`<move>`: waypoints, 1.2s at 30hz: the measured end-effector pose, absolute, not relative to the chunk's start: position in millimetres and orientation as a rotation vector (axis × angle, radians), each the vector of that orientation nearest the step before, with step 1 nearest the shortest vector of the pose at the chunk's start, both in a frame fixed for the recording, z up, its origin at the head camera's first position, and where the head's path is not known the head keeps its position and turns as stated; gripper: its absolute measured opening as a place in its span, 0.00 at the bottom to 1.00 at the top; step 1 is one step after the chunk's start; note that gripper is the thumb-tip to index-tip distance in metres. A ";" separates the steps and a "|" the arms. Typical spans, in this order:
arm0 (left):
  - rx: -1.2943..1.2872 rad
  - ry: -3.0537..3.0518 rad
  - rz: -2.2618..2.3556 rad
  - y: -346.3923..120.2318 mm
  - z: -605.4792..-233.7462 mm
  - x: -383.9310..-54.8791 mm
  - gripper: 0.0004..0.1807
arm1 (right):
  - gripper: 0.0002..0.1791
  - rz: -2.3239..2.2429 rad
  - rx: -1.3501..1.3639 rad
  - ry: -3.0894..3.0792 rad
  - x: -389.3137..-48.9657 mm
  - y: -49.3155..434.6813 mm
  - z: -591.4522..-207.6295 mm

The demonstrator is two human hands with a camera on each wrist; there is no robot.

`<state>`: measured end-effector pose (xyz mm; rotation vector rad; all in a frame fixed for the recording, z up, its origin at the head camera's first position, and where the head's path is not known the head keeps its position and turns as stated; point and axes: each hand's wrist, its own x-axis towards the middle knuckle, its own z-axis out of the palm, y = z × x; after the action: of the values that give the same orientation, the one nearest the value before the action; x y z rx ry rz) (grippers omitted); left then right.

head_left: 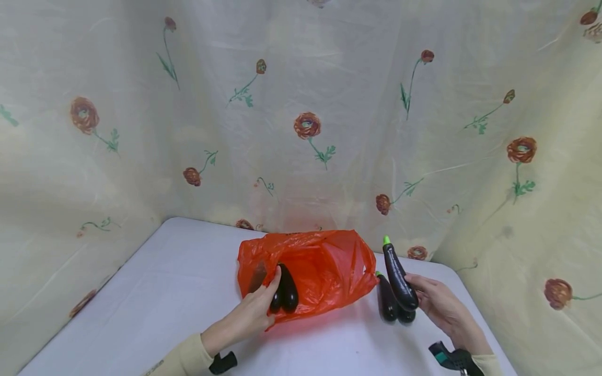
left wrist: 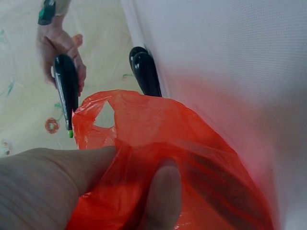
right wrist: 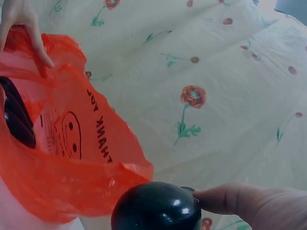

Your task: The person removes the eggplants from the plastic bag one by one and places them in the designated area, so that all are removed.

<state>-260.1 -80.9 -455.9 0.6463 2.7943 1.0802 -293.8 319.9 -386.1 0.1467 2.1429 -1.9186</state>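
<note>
A red plastic bag lies on its side with its mouth spread open towards me. My left hand grips the bag's near left edge, thumb on one side of the film. Inside the mouth, beside that thumb, are dark eggplants, partly hidden by the hand. To the right of the bag, my right hand holds another eggplant by its thick end, its green stem pointing up and away. Below this one, two more eggplants lie on the table, partly covered by it in the head view.
The white table carries all of these. A flower-patterned curtain hangs behind the table and along both sides. Printed letters and a smiling face show on the bag in the right wrist view.
</note>
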 end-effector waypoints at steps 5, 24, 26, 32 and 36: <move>0.664 2.805 1.076 -81.1 -456.6 -259.9 0.60 | 0.30 -1.930 0.184 2.156 -296.4 330.1 -391.1; 0.633 2.790 1.080 -81.7 -459.3 -260.5 0.60 | 0.40 -1.934 0.314 2.126 -302.5 364.4 -410.8; 0.630 2.797 1.073 -81.6 -459.3 -260.7 0.60 | 0.40 -1.942 0.322 2.126 -303.3 367.2 -413.1; 0.650 2.808 1.064 -81.6 -458.8 -261.1 0.61 | 0.42 -1.960 0.368 2.125 -306.8 376.7 -420.9; 0.644 2.810 1.060 -81.2 -458.2 -260.7 0.61 | 0.41 -1.980 0.384 2.112 -308.2 383.7 -427.6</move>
<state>-260.7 -81.2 -458.2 0.6440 2.8098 1.0603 -308.2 383.7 -427.6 0.3844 2.1122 -1.9804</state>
